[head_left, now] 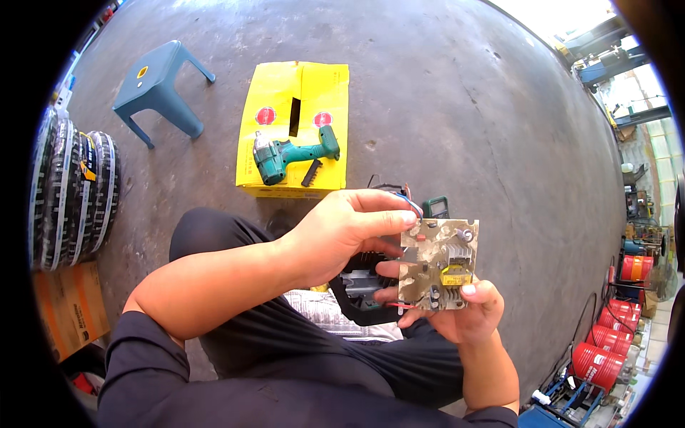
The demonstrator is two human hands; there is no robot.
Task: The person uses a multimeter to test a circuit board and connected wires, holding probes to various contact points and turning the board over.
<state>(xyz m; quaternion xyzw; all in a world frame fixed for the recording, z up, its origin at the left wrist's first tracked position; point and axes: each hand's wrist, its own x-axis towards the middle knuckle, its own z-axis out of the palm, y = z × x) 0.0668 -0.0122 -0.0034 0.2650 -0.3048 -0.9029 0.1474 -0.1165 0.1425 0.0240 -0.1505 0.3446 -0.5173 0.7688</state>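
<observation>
My right hand (474, 314) grips a square circuit board (421, 274) by its lower edge, thumb on the face and fingers behind. Components on the board include a yellow-wrapped transformer (457, 276), a finned metal heat sink (460, 255) and small capacitors; its surface looks mottled brown. At the upper left corner, my left hand (342, 232) has thumb and forefinger closed around thin coloured wires (412, 203), its thumb tip touching the board. A red wire (399, 305) sticks out at the lower left. Below the hands, an open black plastic housing (349, 303) is partly hidden.
Beyond my hands lies a green meter (437, 207). A yellow box (328, 85) carries a green cordless impact wrench (289, 157) and a small black part (312, 172). A blue stool (160, 78) and tyres (71, 192) stand left; red drums (599, 365) line the right.
</observation>
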